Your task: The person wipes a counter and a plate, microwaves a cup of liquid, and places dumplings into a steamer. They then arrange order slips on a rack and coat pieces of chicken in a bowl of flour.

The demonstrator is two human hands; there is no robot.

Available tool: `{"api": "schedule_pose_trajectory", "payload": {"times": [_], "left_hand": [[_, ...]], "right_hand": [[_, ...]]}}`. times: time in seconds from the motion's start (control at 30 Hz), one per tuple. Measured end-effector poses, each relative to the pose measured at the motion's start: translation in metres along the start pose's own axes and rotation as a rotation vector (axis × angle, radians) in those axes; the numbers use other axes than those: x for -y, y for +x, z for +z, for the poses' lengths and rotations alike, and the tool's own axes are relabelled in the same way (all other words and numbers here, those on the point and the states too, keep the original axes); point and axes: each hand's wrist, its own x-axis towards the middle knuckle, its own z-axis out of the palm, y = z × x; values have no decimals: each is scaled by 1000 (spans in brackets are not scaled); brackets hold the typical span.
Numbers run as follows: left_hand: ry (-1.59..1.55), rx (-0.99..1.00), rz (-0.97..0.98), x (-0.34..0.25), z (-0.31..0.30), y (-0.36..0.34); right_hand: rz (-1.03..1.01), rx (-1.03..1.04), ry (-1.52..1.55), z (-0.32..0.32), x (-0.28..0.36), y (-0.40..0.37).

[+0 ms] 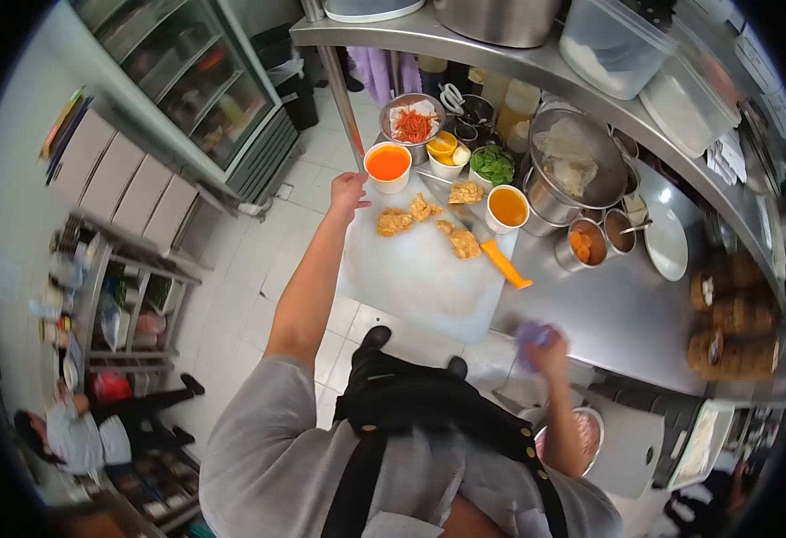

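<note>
- The cutting board (411, 287) is a flat white plastic slab with rounded corners. It lies on the near end of a brushed steel counter (626, 309).
- On the board lie several lumpy, golden, crusted fried pieces (395, 221). A knife (503, 263) with a bright orange handle rests just beside them.
- A round white cup of smooth orange sauce (388, 165) stands at the board's far left corner. A second white cup of amber liquid (507, 207) stands at its far right.
- Behind these are a shiny steel bowl of carrot strips (411, 123), a small bowl of yellow wedges (445, 146) and a bowl of green leaves (492, 165).
- A wide steel pot (577, 160) sits to the right, and woven bamboo steamers (735, 325) are stacked near the counter's right edge.
- The left hand (348, 192) is at the end of a straight, outstretched arm. It is at the board's far left edge, just beside the orange sauce cup, with the fingers loosely bent and nothing in its grasp.
- The right hand (550, 354) is blurred, with the elbow bent close to the body. It is closed around a purple wad (534, 335), low at the counter's near edge and well apart from the board's food.
- The wad's material cannot be told through the blur.
</note>
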Motion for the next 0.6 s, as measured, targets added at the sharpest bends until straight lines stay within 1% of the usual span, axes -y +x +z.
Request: {"api": "schedule_pose_trajectory", "payload": {"times": [0.03,0.1,0.13,0.17,0.2,0.23,0.27,0.3,0.33,0.37,0.4,0.43,0.47,0.5,0.57,0.6], "left_hand": [[12,42,-1,2,0,15],[-2,126,-94,1,6,38],[19,93,-97,-6,10,36],[18,132,-97,-3,12,41],[-7,151,-123,1,12,47],[-30,165,-150,7,9,51],[-23,193,-148,11,7,54],[-34,174,-110,14,6,56],[-53,161,-62,14,10,58],[-43,171,-58,14,10,58],[-33,192,-46,15,8,60],[-103,198,-32,23,9,64],[-53,223,-19,16,5,58],[-68,218,-32,14,3,55],[6,281,-11,4,-7,42],[4,293,8,-4,-12,34]], "right_hand": [[63,-62,-69,-16,6,19],[137,-341,-574,-35,104,26],[27,-363,-491,-25,125,46],[-86,-380,-412,-11,142,70],[-119,-315,-201,10,174,100],[-136,-218,116,22,224,126],[-193,-174,136,53,246,169],[-68,-125,306,80,272,198],[-98,-137,189,101,289,230],[-108,-22,42,126,292,268],[-37,-52,92,140,300,278],[26,-101,144,142,307,280],[7,-178,150,134,317,275],[-14,-236,157,130,323,266],[-87,-207,156,129,313,258],[-92,-229,158,125,312,248]]}}
